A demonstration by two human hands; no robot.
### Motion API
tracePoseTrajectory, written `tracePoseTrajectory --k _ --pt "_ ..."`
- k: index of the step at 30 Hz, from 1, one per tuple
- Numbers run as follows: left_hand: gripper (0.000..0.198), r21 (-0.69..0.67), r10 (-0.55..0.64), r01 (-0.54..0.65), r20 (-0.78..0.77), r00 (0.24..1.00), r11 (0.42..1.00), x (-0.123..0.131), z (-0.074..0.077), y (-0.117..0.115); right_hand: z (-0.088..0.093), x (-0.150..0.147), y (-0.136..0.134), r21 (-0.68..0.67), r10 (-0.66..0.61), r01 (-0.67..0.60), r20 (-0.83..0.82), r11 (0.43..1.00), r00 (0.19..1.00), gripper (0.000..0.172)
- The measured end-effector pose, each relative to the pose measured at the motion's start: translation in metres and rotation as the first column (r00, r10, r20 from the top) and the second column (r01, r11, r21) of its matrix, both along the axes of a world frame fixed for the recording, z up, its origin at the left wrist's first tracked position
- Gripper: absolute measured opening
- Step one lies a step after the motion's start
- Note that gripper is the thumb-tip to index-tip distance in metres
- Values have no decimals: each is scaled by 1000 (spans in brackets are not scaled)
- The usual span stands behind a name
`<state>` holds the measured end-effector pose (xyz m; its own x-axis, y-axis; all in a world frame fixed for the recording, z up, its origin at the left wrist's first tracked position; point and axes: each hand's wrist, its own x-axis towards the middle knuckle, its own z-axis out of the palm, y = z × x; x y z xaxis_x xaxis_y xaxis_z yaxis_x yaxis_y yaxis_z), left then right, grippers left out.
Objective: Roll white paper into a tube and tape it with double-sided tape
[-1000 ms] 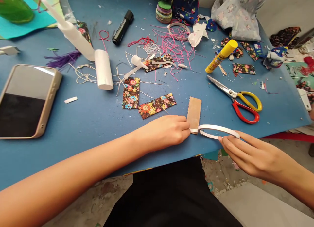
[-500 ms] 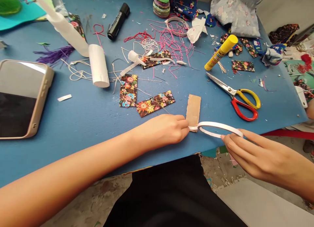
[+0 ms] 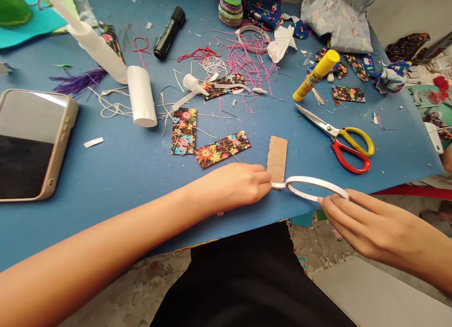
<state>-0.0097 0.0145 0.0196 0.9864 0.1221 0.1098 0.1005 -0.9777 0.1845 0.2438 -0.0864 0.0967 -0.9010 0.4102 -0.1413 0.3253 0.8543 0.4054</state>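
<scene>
A narrow roll of white tape (image 3: 310, 180) is pinched at its right side by my right hand (image 3: 367, 223), just past the table's front edge. From the roll, a short strip runs left over the lower end of a plain brown cardboard strip (image 3: 277, 156). My left hand (image 3: 247, 182) is closed at the strip's free end, beside the cardboard; its fingertips are partly hidden. Two pieces with dark floral fabric, one upright (image 3: 184, 136) and one slanted (image 3: 226, 148), lie beyond my left hand.
Scissors (image 3: 332, 129) and a yellow glue stick (image 3: 314, 77) are at right. A phone (image 3: 31, 143) lies at left, near a white cylinder (image 3: 141, 99) and a glue bottle (image 3: 102, 54). Tangled pink string (image 3: 247, 59), a black marker (image 3: 169, 33) and scraps are at the back.
Both hands hold nearly the same pose on the tape. The view has shifted very slightly; nothing was taken up or let go.
</scene>
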Motion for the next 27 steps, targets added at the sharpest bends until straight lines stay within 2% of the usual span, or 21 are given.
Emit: tracePoseTrajectory --k 6,12,20,22,27 --pt "24 102 -42 40 17 999 994 1 0 -4 1 -1 2 -6 22 -22 3 1000 1000 33" --pt "21 106 -45 41 37 998 994 2 3 -6 0 -1 3 -36 25 -25 -7 999 1000 33" --pt "18 78 -21 31 -132 991 996 7 13 -12 -3 -3 5 -41 27 -25 46 999 999 33" --pt "17 62 29 -18 -171 985 998 7 16 -17 -3 -4 7 -39 30 -28 49 999 998 34" --pt "13 -32 240 -253 -216 946 967 3 23 -25 -4 -5 7 -53 19 -18 27 998 999 35"
